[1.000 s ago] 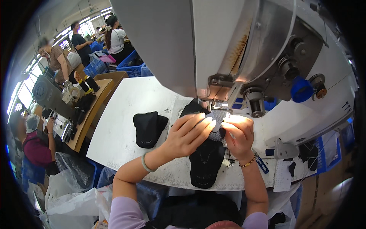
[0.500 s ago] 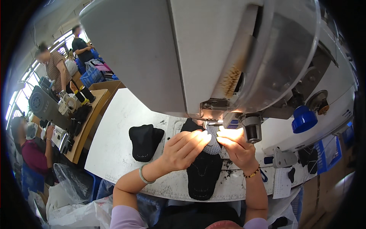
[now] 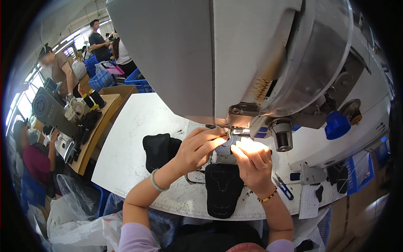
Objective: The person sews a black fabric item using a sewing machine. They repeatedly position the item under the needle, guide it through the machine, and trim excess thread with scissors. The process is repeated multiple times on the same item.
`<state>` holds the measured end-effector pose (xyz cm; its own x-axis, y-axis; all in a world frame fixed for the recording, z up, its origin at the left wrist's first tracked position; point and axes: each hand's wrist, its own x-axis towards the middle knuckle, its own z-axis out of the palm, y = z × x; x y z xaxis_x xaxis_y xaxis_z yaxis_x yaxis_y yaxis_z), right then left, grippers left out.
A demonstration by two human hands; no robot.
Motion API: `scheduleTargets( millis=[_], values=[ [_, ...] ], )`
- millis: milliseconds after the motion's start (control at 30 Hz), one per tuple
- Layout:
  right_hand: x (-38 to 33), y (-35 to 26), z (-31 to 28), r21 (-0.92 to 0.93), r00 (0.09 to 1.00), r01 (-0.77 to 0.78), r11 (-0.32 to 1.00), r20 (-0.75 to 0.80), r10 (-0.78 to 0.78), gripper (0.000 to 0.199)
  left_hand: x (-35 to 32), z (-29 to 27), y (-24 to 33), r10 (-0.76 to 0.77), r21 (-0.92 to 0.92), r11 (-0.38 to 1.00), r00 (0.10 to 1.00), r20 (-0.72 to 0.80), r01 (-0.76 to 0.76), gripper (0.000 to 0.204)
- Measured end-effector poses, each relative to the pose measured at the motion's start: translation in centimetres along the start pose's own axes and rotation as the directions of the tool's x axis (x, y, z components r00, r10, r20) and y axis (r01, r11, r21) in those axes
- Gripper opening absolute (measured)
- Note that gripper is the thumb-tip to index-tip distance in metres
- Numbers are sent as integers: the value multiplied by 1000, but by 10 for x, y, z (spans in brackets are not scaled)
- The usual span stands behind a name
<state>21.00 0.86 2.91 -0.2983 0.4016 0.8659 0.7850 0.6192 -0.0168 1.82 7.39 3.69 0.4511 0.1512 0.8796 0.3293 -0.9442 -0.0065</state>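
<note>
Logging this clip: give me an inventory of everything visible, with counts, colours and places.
Bulky sewing machine: 1, pale grey, centre to right
Flat worktable: 1, white, beneath the machine
Textured mesh fabric piece: 1, grey, under the machine head
Stitched fabric piece: 1, black, worktable's front edge
Layered fabric pieces: count unclear, black, worktable's left
Slim thread snips: 1, blue-handled, worktable's right
Rounded knob: 1, blue, machine's right
Paper sheet: 1, white, right front edge
Boxy sewing machine: 1, grey-green, far left
Plastic crates: several, blue, both sides
Crinkled plastic bags: several, white and clear, lower left
Co-workers: at least four, maroon, striped, dark and white tops, left background
Left hand: 1, pale-green bangle, at mesh
Right hand: 1, beaded bracelet, at mesh
</note>
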Motion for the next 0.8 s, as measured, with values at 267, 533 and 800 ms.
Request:
scheduleTargets(
  millis=[267,533,800],
  values=[
    [-2,6,10,46,997,-58,997,-51,60,27,0,7,-7,-26,-12,1000,997,-75,25,29],
    [1,16,12,194,994,-88,977,-52,100,21,4,-1,-10,-183,-243,953,983,10,180,22],
    [-6,15,14,132,992,-59,990,-103,73,22,8,-8,-6,-35,-109,993,997,65,42,34]
  ],
)
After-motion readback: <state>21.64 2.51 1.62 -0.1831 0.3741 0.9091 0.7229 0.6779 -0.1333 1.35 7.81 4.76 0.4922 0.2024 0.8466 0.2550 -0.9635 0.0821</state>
